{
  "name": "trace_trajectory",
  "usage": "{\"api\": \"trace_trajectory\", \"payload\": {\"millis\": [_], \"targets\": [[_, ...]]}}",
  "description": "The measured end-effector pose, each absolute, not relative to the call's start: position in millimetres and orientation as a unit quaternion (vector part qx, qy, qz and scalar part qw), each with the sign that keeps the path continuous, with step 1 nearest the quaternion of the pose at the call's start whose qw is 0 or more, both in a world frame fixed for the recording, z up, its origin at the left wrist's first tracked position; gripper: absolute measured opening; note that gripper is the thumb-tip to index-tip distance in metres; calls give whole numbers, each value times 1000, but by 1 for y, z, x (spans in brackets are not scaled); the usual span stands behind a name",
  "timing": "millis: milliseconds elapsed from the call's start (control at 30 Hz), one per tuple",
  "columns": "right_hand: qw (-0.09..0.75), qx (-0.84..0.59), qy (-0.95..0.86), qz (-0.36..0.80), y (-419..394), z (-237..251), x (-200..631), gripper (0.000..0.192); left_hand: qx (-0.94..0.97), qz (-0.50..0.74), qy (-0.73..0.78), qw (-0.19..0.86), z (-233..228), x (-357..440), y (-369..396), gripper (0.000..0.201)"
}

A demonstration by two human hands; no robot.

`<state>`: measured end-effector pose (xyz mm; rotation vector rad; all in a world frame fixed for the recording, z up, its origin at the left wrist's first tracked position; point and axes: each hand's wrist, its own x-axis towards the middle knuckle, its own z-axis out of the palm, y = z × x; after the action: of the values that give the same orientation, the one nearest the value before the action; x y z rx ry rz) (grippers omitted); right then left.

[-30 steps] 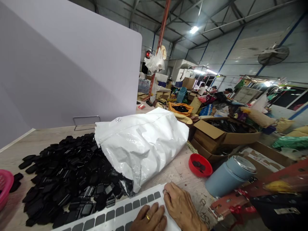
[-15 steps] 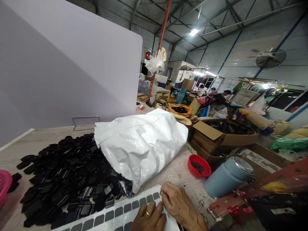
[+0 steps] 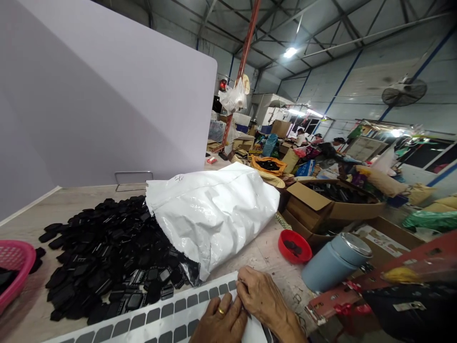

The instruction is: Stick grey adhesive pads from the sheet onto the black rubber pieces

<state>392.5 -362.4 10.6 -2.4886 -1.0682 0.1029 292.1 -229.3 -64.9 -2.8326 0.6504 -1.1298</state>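
A white sheet [image 3: 150, 321] with rows of grey rectangular stickers lies on the table at the bottom edge. My left hand [image 3: 220, 324], with a gold ring, rests flat on the sheet's right part. My right hand [image 3: 262, 300] sits at the sheet's far right end, fingertips pinched together at its upper edge. Whether a sticker is between the fingers I cannot tell. A big pile of small black plastic parts [image 3: 107, 252] lies left of the sheet. It spills from a white plastic bag [image 3: 214, 214].
A pink basket [image 3: 14, 264] sits at the left edge. A red bowl [image 3: 293, 245] and a grey-blue metal canister [image 3: 333, 262] stand right of the bag. A white partition [image 3: 107, 95] rises behind the table. Cardboard boxes [image 3: 332, 205] and people lie beyond.
The view has shifted a little to the left, bringing more of the pink basket in. My right hand's fingertips have drawn closer together at the sheet's edge; my left hand stays on the sheet.
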Motion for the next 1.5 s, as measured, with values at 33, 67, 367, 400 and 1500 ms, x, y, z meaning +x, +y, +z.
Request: {"api": "trace_trajectory", "payload": {"millis": [33,67,367,400,1500], "targets": [[239,-892,-382,47,-363,14,392,14,-910,-355,213,14,-62,291,-229,23],[267,-884,-379,59,-363,19,391,14,-911,-348,220,17,-60,291,-228,23],[517,-788,-266,201,-390,27,388,27,-907,-354,187,-131,-65,286,-216,26],[538,-781,-238,210,-396,17,390,29,-913,-337,160,-164,-58,282,-204,28],[601,-519,-264,548,-326,-14,320,58,-476,141,-179,-849,10,222,-149,23]]}}
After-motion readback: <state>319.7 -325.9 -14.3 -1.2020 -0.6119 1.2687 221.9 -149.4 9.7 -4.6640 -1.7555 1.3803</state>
